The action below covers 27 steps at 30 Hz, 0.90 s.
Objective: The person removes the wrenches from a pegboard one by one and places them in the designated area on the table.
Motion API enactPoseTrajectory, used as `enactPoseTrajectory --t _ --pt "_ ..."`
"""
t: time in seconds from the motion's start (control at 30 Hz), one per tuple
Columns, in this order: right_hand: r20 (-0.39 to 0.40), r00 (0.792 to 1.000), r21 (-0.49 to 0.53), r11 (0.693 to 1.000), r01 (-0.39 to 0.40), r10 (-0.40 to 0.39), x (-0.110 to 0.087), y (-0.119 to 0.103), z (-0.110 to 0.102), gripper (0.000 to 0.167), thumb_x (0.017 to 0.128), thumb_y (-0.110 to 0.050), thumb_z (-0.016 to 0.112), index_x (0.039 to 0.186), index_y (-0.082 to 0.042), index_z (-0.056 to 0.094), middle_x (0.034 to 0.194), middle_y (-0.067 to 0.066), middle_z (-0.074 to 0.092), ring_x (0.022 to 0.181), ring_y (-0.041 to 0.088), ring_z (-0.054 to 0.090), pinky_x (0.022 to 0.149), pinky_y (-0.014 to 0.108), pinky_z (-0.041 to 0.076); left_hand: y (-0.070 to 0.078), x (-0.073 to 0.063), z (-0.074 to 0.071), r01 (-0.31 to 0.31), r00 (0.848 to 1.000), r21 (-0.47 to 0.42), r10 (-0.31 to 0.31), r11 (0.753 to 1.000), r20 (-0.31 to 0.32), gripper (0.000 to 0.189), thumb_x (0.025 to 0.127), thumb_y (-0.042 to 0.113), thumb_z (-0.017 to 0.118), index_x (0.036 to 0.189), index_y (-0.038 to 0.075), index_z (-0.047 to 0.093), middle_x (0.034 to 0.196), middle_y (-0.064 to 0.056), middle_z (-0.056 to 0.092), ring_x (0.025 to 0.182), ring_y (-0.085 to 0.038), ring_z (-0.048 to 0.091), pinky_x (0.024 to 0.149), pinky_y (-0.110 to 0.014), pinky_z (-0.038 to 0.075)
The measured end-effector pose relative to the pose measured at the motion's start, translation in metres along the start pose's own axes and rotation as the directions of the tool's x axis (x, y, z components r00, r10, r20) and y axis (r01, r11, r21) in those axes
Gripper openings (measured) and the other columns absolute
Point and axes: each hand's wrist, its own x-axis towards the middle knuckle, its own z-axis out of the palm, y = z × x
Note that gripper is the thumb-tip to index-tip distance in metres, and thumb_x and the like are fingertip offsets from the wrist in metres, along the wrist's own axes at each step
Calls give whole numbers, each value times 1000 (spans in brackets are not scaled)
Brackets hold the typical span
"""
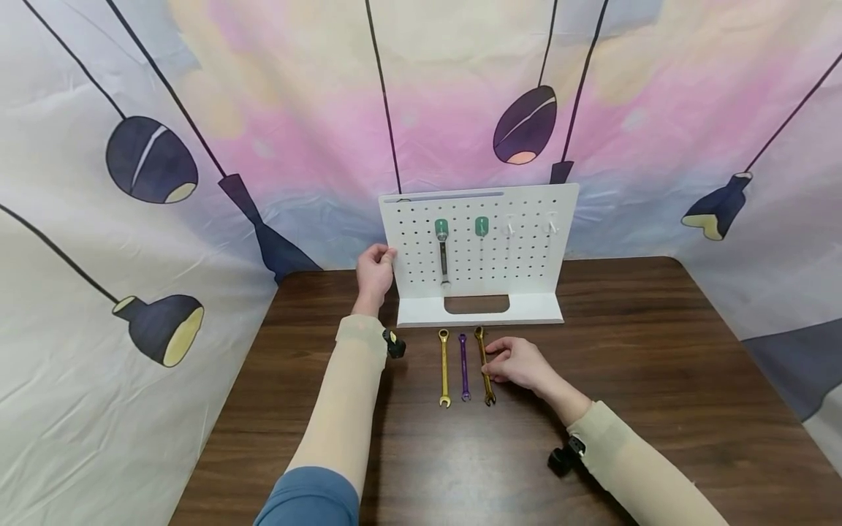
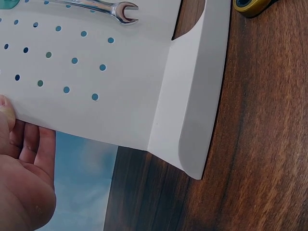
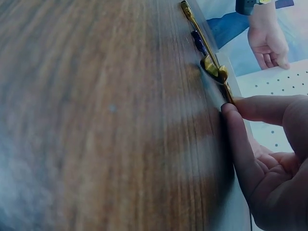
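Observation:
At the left edge of a white pegboard stand [image 1: 411, 252], my left hand [image 1: 374, 277] grips the panel between thumb and fingers. My right hand [image 1: 520, 363] pinches a bronze-gold combination wrench [image 1: 482, 352], the rightmost of three on the table; in the right wrist view, thumb and finger meet on its shaft. Left of it lie a purple wrench [image 1: 464, 367] and a yellow-gold wrench [image 1: 444, 369], roughly parallel. A silver wrench [image 1: 444, 259] hangs on the board from a hook with a green piece [image 1: 441, 227]; its open end [image 2: 126, 12] shows in the left wrist view.
Right of the hanging wrench, the board carries another green-backed hook [image 1: 482, 226] and two clear hooks [image 1: 509, 229] [image 1: 552, 226]. The stand's base has an oblong cutout. Behind the dark wooden table [image 1: 631, 351] hangs a cloth [image 1: 447, 95] printed with lamps.

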Motion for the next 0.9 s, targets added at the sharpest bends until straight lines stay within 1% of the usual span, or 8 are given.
enactPoseTrajectory --t 0.2,0.4,0.53,0.9 --pt "-31 1000 -31 1000 -1 1 0 -1 2 36 87 -1 83 117 7 67 81 9 75 73 18 74 68 33 63 0 0 0 -4 1000 4 4 1000 0 18 108 18 68 101 2 71 98 -8 67 87 -21 55 77 -33 45" --pt "-55 998 -37 999 -2 0 -1 -2 5 30 86 2 80 113 7 68 77 8 74 67 17 73 64 33 62 1 0 1 -5 1000 6 5 1000 -5 17 108 17 69 102 1 71 101 -10 69 90 -20 57 79 -32 45" --pt "-52 999 -28 1000 -7 5 1 -1 5 30 86 3 80 112 8 67 77 9 73 67 17 72 63 33 62 0 0 0 -6 1000 7 6 1000 -4 18 108 18 69 102 1 71 101 -9 69 91 -21 58 80 -34 46" --pt "-41 999 -55 998 -11 9 4 0 2 32 85 1 82 113 7 67 76 8 73 63 16 71 60 32 61 0 0 -2 -16 1000 11 16 1000 6 19 108 19 69 102 2 71 95 -6 63 89 -23 56 78 -34 45"
